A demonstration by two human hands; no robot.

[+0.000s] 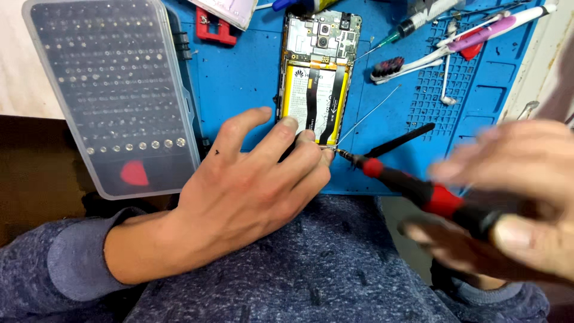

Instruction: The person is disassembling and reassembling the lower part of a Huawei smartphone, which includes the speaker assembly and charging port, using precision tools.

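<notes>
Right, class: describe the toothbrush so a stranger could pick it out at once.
Start at the blue mat and find the opened phone on it. Just right of the phone lies the toothbrush: unlike the pens and syringe nearby, it has dark and red bristles on its head.

A clear plastic bit case (pixel 113 90) lies left on the blue mat (pixel 239 78), a toothbrush (pixel 412 64) and syringe (pixel 418 21) right.
</notes>
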